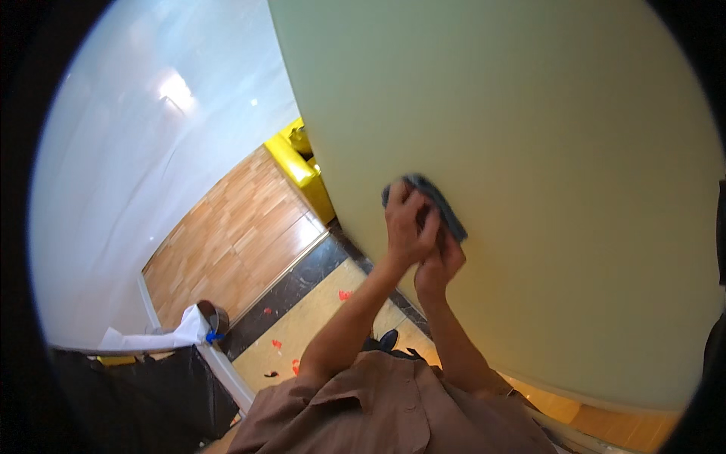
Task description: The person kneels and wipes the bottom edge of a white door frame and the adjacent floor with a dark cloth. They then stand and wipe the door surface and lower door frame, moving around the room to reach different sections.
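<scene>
Both of my hands are pressed close together on a dark grey-blue cloth or pad (442,202), which lies against a broad pale green panel or wall (539,187). My left hand (405,224) bends its fingers over the left part of the cloth. Just below and to the right, my right hand (442,264) grips the lower part, its fingers partly hidden behind the left hand. Blur hides the exact finger positions and the cloth's texture.
At lower left stand a black bag (142,391) on a pale frame, white cloth or paper (187,329) and a brown container (214,318). Red scraps (277,344) lie on beige tile (306,306). Past a dark floor strip (286,281) are wood flooring (227,232) and a yellow sofa (300,176).
</scene>
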